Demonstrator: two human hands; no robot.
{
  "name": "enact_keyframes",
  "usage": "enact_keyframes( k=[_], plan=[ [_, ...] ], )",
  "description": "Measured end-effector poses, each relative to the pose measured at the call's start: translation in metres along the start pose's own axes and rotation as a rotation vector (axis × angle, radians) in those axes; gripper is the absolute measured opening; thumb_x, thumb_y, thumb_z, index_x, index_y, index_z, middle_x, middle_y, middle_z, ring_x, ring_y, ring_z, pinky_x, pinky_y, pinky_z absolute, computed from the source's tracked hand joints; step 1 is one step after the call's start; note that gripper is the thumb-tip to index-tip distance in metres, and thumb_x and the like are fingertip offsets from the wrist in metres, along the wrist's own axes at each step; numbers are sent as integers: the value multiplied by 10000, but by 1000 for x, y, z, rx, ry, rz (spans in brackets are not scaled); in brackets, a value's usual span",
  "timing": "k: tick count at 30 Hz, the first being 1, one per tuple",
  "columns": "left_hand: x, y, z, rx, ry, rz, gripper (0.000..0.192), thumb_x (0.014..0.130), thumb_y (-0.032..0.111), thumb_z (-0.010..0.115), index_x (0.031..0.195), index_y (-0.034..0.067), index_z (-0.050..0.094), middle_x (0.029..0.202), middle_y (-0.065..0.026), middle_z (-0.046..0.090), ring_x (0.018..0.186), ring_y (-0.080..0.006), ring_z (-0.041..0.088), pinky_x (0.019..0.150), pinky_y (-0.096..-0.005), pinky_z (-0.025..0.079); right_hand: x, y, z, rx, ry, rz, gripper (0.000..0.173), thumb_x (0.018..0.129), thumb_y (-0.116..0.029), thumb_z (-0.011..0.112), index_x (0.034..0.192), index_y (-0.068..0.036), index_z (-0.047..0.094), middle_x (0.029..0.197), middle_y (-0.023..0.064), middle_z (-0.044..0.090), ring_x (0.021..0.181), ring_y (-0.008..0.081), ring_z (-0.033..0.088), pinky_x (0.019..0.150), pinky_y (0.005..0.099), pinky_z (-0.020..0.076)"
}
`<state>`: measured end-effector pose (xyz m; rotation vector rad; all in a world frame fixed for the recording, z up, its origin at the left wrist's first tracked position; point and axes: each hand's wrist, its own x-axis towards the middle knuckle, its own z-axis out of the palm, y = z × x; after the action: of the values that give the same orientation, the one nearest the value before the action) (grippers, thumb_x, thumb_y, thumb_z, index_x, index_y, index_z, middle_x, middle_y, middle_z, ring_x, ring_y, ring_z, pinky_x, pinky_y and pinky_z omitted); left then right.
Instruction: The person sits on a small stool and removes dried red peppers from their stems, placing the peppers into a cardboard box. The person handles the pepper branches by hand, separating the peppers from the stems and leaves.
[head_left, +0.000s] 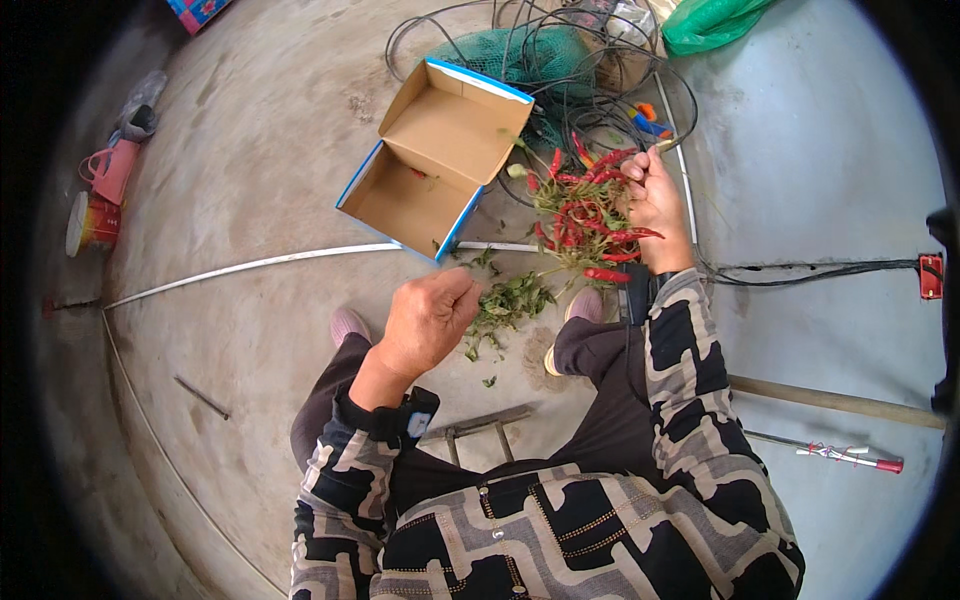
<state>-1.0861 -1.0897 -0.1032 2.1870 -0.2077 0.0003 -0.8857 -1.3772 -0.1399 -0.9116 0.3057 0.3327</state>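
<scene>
My right hand (660, 199) grips a dried-looking chilli pepper plant (577, 214) by its stem. Its many red pods and withered greenery hang to the left of that hand. My left hand (431, 319) is curled into a loose fist, knuckles up, and nothing shows between its fingers; the palm side is hidden. Just right of this fist, a heap of wilted green leaves (517, 300) lies on the floor between my feet. Beyond it stands a cardboard box (409, 202) with blue edges, its lid folded back. Inside the box is a small red pod (418, 173).
Tangled black cable (525, 37) and green netting (502, 56) lie behind the box. A white pipe (262, 262) crosses the floor. Under me is a wooden stool (480, 424). On the right, a wooden pole (832, 397) sticks out; a pink watering can (116, 172) stands far left.
</scene>
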Motion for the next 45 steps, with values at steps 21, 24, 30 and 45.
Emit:
enact_keyframes(
  k=[21,24,30,45],
  plan=[
    [37,16,20,105,291,32,337,685,114,748,1007,105,650,696,-58,567,663,-266,566,622,-381,434,-49,51,94,-200,-240,83,407,980,-517,429,796,-155,445,664,17,502,475,55,303,437,186,260],
    [37,15,21,123,291,43,294,700,117,730,981,97,645,696,-73,580,655,-282,582,597,-393,438,-50,52,95,-189,-251,109,422,978,-509,443,789,-132,442,659,24,498,493,60,315,427,177,258],
    [35,12,25,-25,225,37,106,810,122,655,821,38,591,713,-150,575,686,-360,582,580,-432,454,-51,51,95,-260,-301,59,368,1016,-452,385,817,-145,418,684,-8,455,512,42,283,457,168,257],
    [12,3,9,166,-209,-42,174,799,220,636,856,58,606,767,-143,608,739,-350,618,637,-438,492,-15,5,35,-39,-189,72,327,1029,-400,381,818,-153,426,702,-24,398,496,41,237,419,158,236]
  ],
)
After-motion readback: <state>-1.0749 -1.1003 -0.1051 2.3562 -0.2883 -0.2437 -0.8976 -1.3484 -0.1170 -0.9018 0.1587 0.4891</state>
